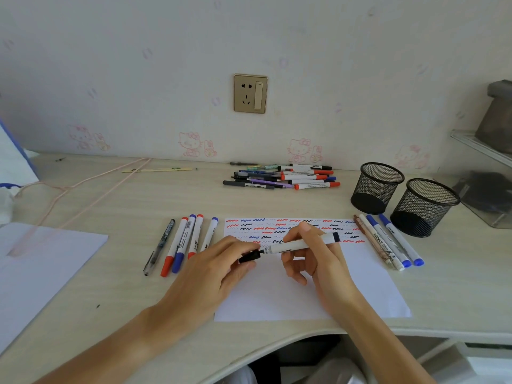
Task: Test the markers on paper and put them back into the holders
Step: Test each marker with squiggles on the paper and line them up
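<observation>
Mid-frame, left hand [219,261] pinches the black cap [250,256], right hand [310,252] grips the marker [300,243]; probably uncapping, then scribbling on the paper [291,295].

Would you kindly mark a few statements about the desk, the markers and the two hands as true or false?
1. Both mesh holders stand empty. True.
2. The right hand holds a white marker. True.
3. The left hand rests flat on the paper. False: it pinches the marker's black cap.
4. The paper bears no marks. False: red, blue and black squiggles cross its top.
5. A pile of pens lies near the wall. True.
</observation>
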